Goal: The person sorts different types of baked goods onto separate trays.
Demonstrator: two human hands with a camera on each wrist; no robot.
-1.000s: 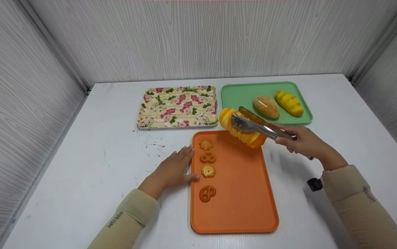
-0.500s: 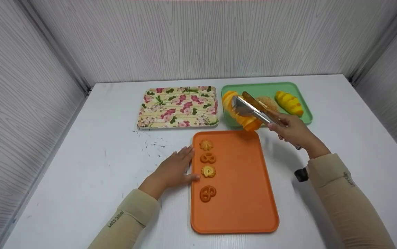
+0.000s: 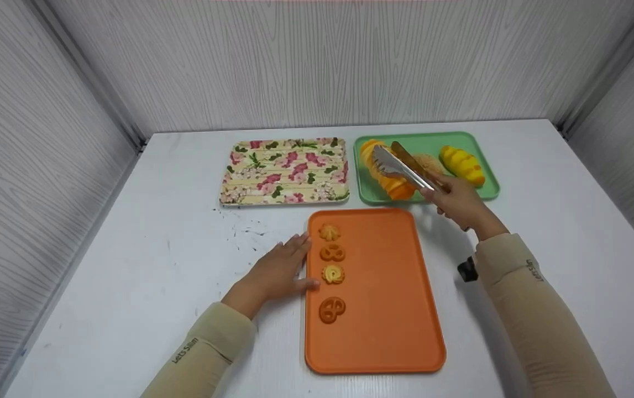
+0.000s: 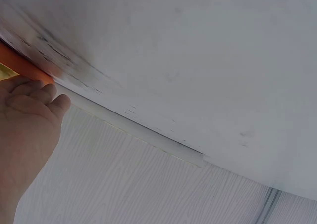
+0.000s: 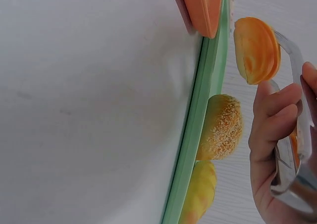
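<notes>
My right hand (image 3: 463, 205) grips a pair of metal tongs (image 3: 415, 176) with brown on one arm. Between the tongs' ends is a ridged orange-yellow bread roll (image 3: 401, 190), over the left part of the green tray (image 3: 416, 141). The right wrist view shows this roll (image 5: 256, 50) raised above the tray. A sesame bun (image 3: 430, 162), partly hidden by the tongs, and a yellow loaf (image 3: 462, 166) lie in the green tray. My left hand (image 3: 273, 272) rests with straight fingers against the left rim of the orange tray (image 3: 386, 326), thumb over the edge.
Several cookies, among them a pretzel cookie (image 3: 331, 309), line the orange tray's left side. A floral tray (image 3: 283, 172) lies left of the green one. Wood-grain panels (image 3: 317, 61) stand behind and at both sides of the white table (image 3: 145, 265).
My right hand has carried the tongs and the bread roll from over the orange tray's far edge back over the green tray. The left hand has stayed in place.
</notes>
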